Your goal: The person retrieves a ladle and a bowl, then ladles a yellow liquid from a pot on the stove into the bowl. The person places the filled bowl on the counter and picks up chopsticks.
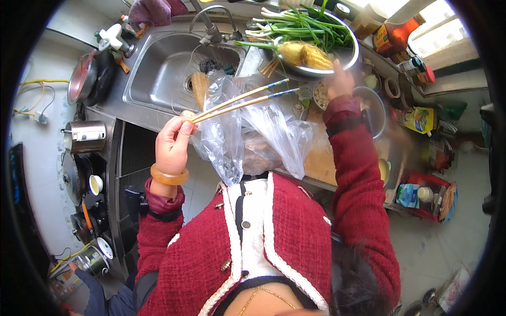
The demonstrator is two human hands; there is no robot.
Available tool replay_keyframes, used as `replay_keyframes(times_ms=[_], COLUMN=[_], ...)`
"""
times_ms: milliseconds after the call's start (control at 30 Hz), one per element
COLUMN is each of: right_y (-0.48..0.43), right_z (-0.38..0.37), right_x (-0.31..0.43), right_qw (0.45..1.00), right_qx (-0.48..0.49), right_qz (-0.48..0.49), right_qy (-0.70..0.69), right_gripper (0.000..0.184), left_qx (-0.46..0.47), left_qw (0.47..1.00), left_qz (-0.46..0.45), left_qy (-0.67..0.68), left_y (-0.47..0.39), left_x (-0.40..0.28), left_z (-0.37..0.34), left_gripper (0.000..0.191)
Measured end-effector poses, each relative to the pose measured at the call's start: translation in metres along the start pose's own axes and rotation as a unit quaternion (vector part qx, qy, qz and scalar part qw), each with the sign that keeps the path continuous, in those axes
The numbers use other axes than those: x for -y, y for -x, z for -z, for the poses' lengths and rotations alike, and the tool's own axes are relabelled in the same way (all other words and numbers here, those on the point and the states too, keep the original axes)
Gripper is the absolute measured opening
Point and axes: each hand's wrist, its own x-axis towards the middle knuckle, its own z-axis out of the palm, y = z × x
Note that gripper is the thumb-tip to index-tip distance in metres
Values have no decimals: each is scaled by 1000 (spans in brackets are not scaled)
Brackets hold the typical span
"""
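My left hand (172, 140) pinches a pair of wooden chopsticks (237, 103) near one end. Their blue-patterned ends point right, above crumpled clear plastic bags (263, 130) at the counter's front edge. My right hand (342, 81) is blurred and reaches to the near rim of a metal basin (354, 43). Its fingertips are close to the yellow corn (306, 55); whether they grip the rim cannot be made out. Spring onions (304, 25) lie behind the corn in the basin. A small bowl of pale pieces (321, 94) sits just left of my right wrist.
Left of the basin is a steel sink (158, 59) with a faucet (213, 33) and a tan cylindrical thing (200, 89). A wooden board (322, 152) and a clear container (371, 112) are by my right forearm. Another person's dark sleeve (91, 290) shows at lower left, near a stove-side pot (85, 136).
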Motion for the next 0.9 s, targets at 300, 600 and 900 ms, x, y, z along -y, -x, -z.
replay_keyframes(times_ms=[300, 600, 900], right_y=[84, 288, 234], right_z=[14, 11, 148], right_x=[28, 47, 5], right_qw=[982, 605, 696], right_qx=[-56, 355, -2], right_qz=[90, 289, 318], right_qy=[159, 652, 644], right_gripper=[28, 37, 33], left_qx=[101, 272, 258], left_qw=[993, 956, 965], left_qz=[-55, -111, -35], left_qy=[-38, 2, 42], left_y=[22, 46, 71], left_x=[12, 1, 6], left_z=[-12, -23, -29], left_gripper=[11, 12, 21])
